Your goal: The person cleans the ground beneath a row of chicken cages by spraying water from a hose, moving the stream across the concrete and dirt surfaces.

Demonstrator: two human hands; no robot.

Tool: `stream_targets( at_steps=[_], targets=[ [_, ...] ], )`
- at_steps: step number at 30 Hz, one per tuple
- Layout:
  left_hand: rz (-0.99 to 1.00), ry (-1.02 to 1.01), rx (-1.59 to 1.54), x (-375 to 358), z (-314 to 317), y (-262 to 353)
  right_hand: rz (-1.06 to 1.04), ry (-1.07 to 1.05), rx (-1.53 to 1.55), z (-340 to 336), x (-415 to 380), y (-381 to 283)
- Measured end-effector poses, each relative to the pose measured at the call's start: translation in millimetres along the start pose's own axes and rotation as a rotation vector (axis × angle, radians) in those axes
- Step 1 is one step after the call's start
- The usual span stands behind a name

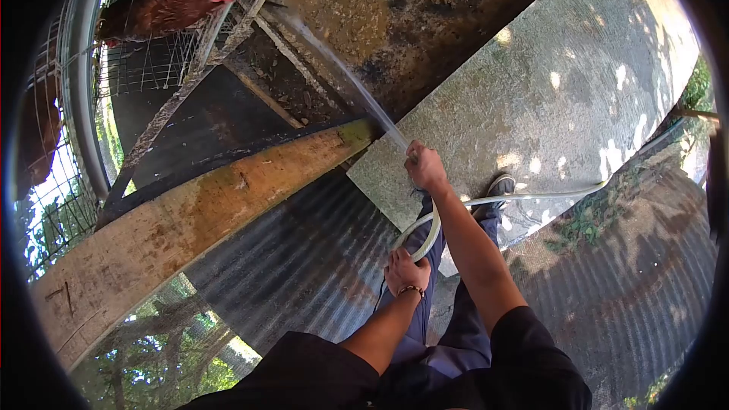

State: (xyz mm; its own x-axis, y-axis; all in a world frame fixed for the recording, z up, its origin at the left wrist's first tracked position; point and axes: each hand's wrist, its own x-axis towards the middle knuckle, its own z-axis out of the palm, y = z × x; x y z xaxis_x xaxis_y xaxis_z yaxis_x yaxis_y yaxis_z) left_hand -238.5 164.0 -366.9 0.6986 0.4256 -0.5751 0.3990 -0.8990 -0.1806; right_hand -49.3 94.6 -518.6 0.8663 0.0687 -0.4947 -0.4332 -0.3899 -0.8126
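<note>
My right hand [426, 168] is closed around the end of a pale hose, and a jet of water [349, 76] sprays from it toward the upper left. The water strikes near a dirty, wet floor [433, 11] beside the wire cage. Lower down, my left hand [405, 271], with a beaded bracelet at its wrist, grips a curved length of the same hose [562, 195]. From there the hose crosses my legs and runs off to the right over the concrete slab.
A wire cage [156, 68] with a brown hen [163, 14] stands at upper left. A long wooden board [190, 220] runs below it. Corrugated sheets [281, 247] lie around my legs. My shoe [501, 186] rests on the concrete slab [524, 99].
</note>
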Motion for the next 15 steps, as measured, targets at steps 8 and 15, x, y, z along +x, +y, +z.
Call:
stream_targets(
  at_steps=[8,15],
  targets=[
    [-0.006,-0.04,0.01,1.7,-2.0,0.5,0.125,-0.121,-0.043,4.3,-1.8,22.1],
    [0.026,0.069,0.018,2.3,12.2,-6.1,0.16,-0.185,-0.059,2.1,-1.4,13.3]
  ],
)
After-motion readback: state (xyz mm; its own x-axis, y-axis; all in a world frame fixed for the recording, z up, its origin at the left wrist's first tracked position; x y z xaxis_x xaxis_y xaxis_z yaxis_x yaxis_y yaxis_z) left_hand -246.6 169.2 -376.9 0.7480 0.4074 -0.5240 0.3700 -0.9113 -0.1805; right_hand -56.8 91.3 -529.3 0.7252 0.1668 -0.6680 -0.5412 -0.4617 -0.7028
